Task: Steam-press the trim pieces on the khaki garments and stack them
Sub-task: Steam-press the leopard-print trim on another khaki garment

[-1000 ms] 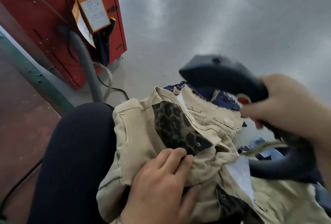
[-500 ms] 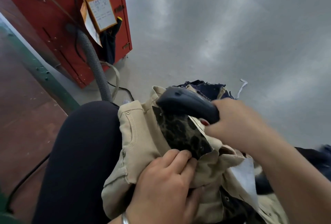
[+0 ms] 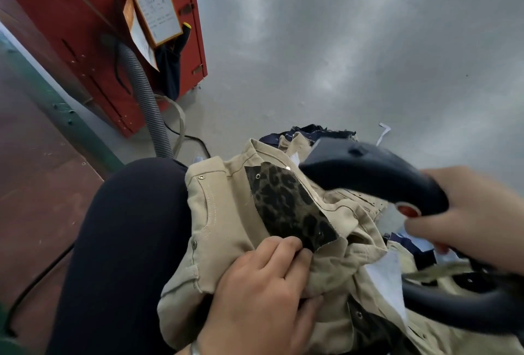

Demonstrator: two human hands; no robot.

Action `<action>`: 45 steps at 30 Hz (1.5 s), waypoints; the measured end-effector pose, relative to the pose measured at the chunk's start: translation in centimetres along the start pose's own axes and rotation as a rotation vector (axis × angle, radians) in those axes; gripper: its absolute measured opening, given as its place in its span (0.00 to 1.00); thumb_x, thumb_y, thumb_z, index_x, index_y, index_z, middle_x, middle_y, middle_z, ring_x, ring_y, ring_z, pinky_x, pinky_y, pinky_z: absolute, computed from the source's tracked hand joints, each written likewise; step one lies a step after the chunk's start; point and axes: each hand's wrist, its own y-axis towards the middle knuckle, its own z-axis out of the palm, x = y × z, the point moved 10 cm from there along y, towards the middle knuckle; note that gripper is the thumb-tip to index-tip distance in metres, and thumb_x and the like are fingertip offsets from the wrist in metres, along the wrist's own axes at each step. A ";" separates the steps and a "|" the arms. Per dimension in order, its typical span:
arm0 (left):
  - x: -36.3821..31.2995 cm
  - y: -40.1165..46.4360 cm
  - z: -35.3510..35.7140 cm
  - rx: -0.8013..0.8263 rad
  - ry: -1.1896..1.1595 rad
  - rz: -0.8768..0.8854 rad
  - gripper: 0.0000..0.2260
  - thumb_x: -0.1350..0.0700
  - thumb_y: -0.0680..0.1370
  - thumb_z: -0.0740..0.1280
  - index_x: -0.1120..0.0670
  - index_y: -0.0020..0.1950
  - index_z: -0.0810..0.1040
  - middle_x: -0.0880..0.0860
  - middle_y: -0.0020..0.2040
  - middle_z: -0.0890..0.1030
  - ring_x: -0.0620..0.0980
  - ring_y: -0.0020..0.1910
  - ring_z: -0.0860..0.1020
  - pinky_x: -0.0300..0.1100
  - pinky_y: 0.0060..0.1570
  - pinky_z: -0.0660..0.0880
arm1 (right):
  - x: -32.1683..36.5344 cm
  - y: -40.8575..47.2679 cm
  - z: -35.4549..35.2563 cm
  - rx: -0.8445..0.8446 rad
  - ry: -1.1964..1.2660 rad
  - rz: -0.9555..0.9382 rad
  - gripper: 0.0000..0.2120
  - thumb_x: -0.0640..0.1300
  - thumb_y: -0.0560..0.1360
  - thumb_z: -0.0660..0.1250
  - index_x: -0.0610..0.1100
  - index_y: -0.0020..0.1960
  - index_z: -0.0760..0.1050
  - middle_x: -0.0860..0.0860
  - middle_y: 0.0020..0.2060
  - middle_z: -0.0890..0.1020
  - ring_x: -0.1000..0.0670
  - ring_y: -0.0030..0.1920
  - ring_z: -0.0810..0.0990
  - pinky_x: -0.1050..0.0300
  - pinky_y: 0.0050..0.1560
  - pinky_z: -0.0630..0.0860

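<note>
A khaki garment (image 3: pixel 224 221) lies bunched over my lap and knee. A leopard-print trim piece (image 3: pixel 286 204) sits flat on its upper face. My left hand (image 3: pixel 263 292) grips the khaki fabric just below the trim, fingertips at the trim's lower edge. My right hand (image 3: pixel 476 218) holds a dark steam-iron head (image 3: pixel 368 173) by its handle, thumb near a red button. The steamer's nose hovers just right of and above the trim, not touching it. A dark hose (image 3: pixel 453 309) runs off the handle at lower right.
More khaki and navy pieces (image 3: pixel 309 135) are heaped beyond my knee on the grey floor (image 3: pixel 354 57). A red cabinet (image 3: pixel 85 42) with a ribbed grey hose (image 3: pixel 147 105) and paper tags stands at the left. A brown worktop (image 3: pixel 34 184) with a green edge lies far left.
The steamer came down onto the leopard trim half a second ago and has since lifted off to the right. My left hand has kept its hold on the fabric.
</note>
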 end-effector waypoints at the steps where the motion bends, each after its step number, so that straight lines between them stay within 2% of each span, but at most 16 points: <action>1: 0.0 0.0 0.0 -0.003 0.001 0.003 0.22 0.40 0.69 0.65 0.52 0.54 0.84 0.47 0.54 0.81 0.46 0.52 0.80 0.38 0.44 0.78 | -0.2 -0.5 0.5 0.035 -0.052 -0.006 0.13 0.48 0.61 0.72 0.62 0.41 0.76 0.52 0.20 0.79 0.53 0.18 0.77 0.56 0.21 0.75; 3: 0.0 -0.1 0.1 -0.008 -0.002 0.011 0.21 0.41 0.69 0.65 0.52 0.55 0.84 0.47 0.54 0.81 0.47 0.52 0.80 0.39 0.44 0.78 | -0.4 -0.6 1.5 0.086 -0.139 -0.016 0.15 0.44 0.62 0.73 0.62 0.41 0.75 0.53 0.22 0.80 0.53 0.18 0.77 0.54 0.22 0.75; 7: 0.1 0.1 -0.1 -0.013 -0.001 0.011 0.22 0.41 0.68 0.65 0.52 0.54 0.84 0.48 0.54 0.81 0.47 0.52 0.80 0.38 0.44 0.78 | -0.3 1.2 3.6 0.208 -0.110 -0.012 0.05 0.40 0.68 0.71 0.48 0.41 0.76 0.53 0.20 0.78 0.54 0.18 0.76 0.60 0.20 0.70; 12: 0.2 -0.1 -0.1 -0.009 0.002 0.002 0.22 0.41 0.68 0.65 0.52 0.54 0.83 0.47 0.54 0.81 0.47 0.52 0.80 0.38 0.44 0.78 | 1.9 4.0 4.1 0.271 0.067 -0.006 0.05 0.37 0.66 0.70 0.41 0.40 0.75 0.42 0.22 0.78 0.46 0.21 0.76 0.50 0.26 0.75; 13: 0.2 0.0 -0.1 -0.009 0.002 0.001 0.22 0.41 0.68 0.65 0.52 0.54 0.83 0.47 0.54 0.81 0.47 0.52 0.80 0.38 0.43 0.78 | 2.5 4.7 4.0 0.239 0.079 -0.012 0.05 0.36 0.65 0.70 0.40 0.39 0.75 0.41 0.22 0.78 0.46 0.21 0.76 0.50 0.25 0.75; 16: 0.0 0.0 -0.1 -0.015 0.010 0.000 0.22 0.41 0.68 0.65 0.52 0.54 0.83 0.47 0.54 0.81 0.47 0.52 0.79 0.38 0.43 0.77 | 4.2 7.0 2.7 0.085 0.111 -0.030 0.05 0.34 0.68 0.69 0.40 0.41 0.75 0.46 0.22 0.78 0.50 0.19 0.75 0.60 0.21 0.72; 18: -0.1 -0.1 -0.1 -0.013 0.012 -0.004 0.22 0.41 0.68 0.65 0.52 0.54 0.83 0.47 0.54 0.81 0.47 0.52 0.79 0.37 0.43 0.77 | 4.5 8.1 1.2 -0.011 0.203 0.014 0.05 0.33 0.70 0.69 0.39 0.44 0.75 0.45 0.25 0.80 0.50 0.21 0.77 0.57 0.25 0.77; 21: 0.2 -0.2 -0.1 -0.007 0.019 -0.017 0.22 0.40 0.68 0.64 0.51 0.54 0.83 0.47 0.53 0.81 0.47 0.52 0.79 0.38 0.44 0.75 | 3.2 7.7 -1.9 -0.096 0.260 0.051 0.06 0.32 0.69 0.69 0.40 0.40 0.74 0.48 0.19 0.77 0.53 0.17 0.74 0.61 0.18 0.72; 25: 0.2 -0.2 -0.1 -0.019 0.013 -0.007 0.22 0.40 0.68 0.64 0.51 0.54 0.84 0.47 0.53 0.81 0.47 0.52 0.80 0.36 0.43 0.77 | 0.7 3.9 -3.2 -0.039 0.104 -0.012 0.07 0.36 0.64 0.73 0.47 0.35 0.79 0.46 0.20 0.79 0.48 0.19 0.78 0.59 0.17 0.71; 28: 0.1 0.0 -0.1 -0.036 0.003 0.002 0.21 0.41 0.68 0.66 0.52 0.54 0.84 0.48 0.53 0.81 0.47 0.52 0.80 0.37 0.43 0.77 | -1.3 0.8 -1.3 0.118 -0.029 0.032 0.12 0.46 0.59 0.75 0.58 0.39 0.79 0.46 0.21 0.80 0.48 0.20 0.79 0.59 0.20 0.74; 31: 0.0 -0.1 0.0 -0.047 0.004 0.023 0.21 0.42 0.68 0.67 0.53 0.54 0.84 0.48 0.53 0.81 0.48 0.52 0.80 0.38 0.43 0.78 | -2.3 -0.6 1.2 0.270 -0.102 0.071 0.18 0.57 0.52 0.66 0.60 0.42 0.77 0.47 0.23 0.81 0.46 0.21 0.80 0.50 0.24 0.79; 33: 0.0 -0.1 0.0 -0.046 0.009 0.029 0.21 0.42 0.68 0.67 0.53 0.53 0.84 0.49 0.53 0.81 0.48 0.52 0.80 0.40 0.43 0.78 | -1.5 -0.1 2.4 0.291 -0.099 0.031 0.14 0.54 0.56 0.68 0.56 0.41 0.78 0.49 0.23 0.81 0.49 0.21 0.80 0.53 0.20 0.76; 35: 0.1 -0.1 0.0 -0.037 0.010 0.023 0.21 0.42 0.67 0.66 0.53 0.53 0.84 0.48 0.54 0.82 0.48 0.52 0.80 0.40 0.45 0.79 | -0.4 1.1 3.2 0.298 -0.081 0.004 0.06 0.44 0.64 0.71 0.51 0.41 0.77 0.51 0.22 0.80 0.53 0.20 0.78 0.61 0.20 0.71; 37: 0.2 -0.1 -0.1 -0.034 0.002 0.010 0.21 0.42 0.67 0.66 0.52 0.53 0.84 0.48 0.54 0.81 0.47 0.52 0.80 0.40 0.45 0.78 | 1.1 2.5 3.5 0.292 -0.038 -0.026 0.05 0.39 0.68 0.71 0.47 0.41 0.77 0.51 0.20 0.78 0.54 0.19 0.76 0.63 0.21 0.70; 41: 0.2 -0.1 -0.3 -0.038 -0.003 -0.002 0.20 0.42 0.68 0.66 0.53 0.53 0.83 0.47 0.53 0.81 0.47 0.52 0.79 0.40 0.44 0.78 | 3.6 5.0 3.5 0.224 0.021 -0.062 0.05 0.34 0.67 0.70 0.41 0.42 0.76 0.50 0.17 0.74 0.52 0.17 0.72 0.63 0.19 0.67; 45: 0.2 0.0 -0.3 -0.028 0.017 -0.022 0.21 0.41 0.68 0.66 0.52 0.54 0.83 0.47 0.53 0.80 0.47 0.52 0.79 0.38 0.44 0.77 | 4.9 6.1 3.4 0.125 0.000 -0.094 0.06 0.38 0.67 0.71 0.43 0.41 0.76 0.50 0.19 0.76 0.50 0.19 0.76 0.61 0.21 0.70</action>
